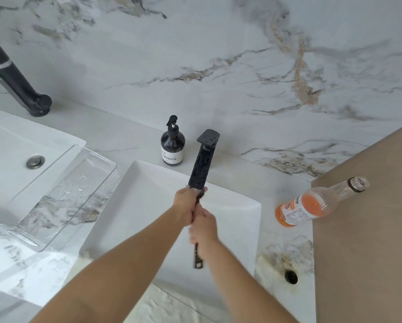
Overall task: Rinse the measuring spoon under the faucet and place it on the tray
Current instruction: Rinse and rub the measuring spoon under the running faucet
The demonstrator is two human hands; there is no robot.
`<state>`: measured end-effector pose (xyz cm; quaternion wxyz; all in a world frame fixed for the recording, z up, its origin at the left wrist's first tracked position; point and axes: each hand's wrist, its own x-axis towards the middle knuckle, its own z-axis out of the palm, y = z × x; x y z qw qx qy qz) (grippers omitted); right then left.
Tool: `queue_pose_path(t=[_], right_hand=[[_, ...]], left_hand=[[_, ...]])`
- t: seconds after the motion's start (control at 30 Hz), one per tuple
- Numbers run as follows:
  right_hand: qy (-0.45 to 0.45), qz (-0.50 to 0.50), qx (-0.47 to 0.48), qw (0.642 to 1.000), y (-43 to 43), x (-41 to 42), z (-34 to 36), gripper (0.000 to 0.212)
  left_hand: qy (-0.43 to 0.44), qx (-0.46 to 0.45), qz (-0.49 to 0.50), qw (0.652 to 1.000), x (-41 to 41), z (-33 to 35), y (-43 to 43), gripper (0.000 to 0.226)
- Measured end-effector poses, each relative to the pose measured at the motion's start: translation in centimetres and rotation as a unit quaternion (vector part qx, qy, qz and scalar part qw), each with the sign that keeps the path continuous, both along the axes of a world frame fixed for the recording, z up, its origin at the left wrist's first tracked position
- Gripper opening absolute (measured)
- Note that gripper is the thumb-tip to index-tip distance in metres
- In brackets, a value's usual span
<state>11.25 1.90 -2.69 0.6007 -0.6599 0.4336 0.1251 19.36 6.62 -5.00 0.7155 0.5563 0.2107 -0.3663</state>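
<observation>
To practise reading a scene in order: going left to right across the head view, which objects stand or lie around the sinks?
Black tap at far left → clear tray → dark pump bottle → wet black faucet → the hands with the measuring spoon → orange-labelled bottle on its side.

Marble countertop (130, 148): tray (55, 197), bottles (172, 145).

bathroom vanity: marble-look counter (130, 145) and wall, two white basins (230, 206), black faucets (201, 164), soap pump bottle (172, 145).
</observation>
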Motion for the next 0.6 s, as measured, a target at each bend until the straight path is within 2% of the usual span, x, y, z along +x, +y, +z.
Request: queue_pose_path(t=[0.03, 0.07, 0.13, 0.2, 0.27, 0.4, 0.47, 0.6], right_hand=[[-0.002, -0.048, 0.017, 0.999, 1.2, -0.2, -0.5, 0.042], [-0.002, -0.056, 0.027, 0.998, 1.5, -0.6, -0.8, 0.042], [0.024, -0.021, 0.045, 0.998, 0.3, -0.9, -0.8, 0.04], [0.037, 0.007, 0.046, 0.998, -1.6, -0.6, -0.4, 0.035], [0.008, 0.009, 0.019, 1.0, -2.9, 0.2, -0.1, 0.028], [-0.064, -0.026, 0.139, 0.988, -3.2, 2.0, 0.3, 0.022], [-0.07, -0.042, 0.135, 0.987, -3.3, 2.3, 0.2, 0.023], [-0.117, -0.075, 0.103, 0.985, -3.5, 2.7, 0.1, 0.017]], left_hand=[[-0.006, 0.011, -0.003, 1.0, -0.4, -0.2, -0.3, 0.021], [-0.02, 0.02, -0.02, 0.999, -0.7, -0.6, -0.3, 0.025], [-0.072, 0.075, -0.084, 0.991, -0.5, -0.8, 0.6, 0.035], [-0.131, 0.136, -0.132, 0.973, 0.3, -0.8, 1.7, 0.035], [-0.156, 0.152, -0.168, 0.961, 0.8, -0.4, 2.6, 0.03], [-0.192, 0.194, -0.219, 0.937, 0.5, 0.2, 2.9, 0.021], [-0.208, 0.219, -0.211, 0.93, 0.5, 0.6, 3.0, 0.014], [-0.209, 0.264, -0.214, 0.917, 0.8, 0.8, 3.7, 0.029]])
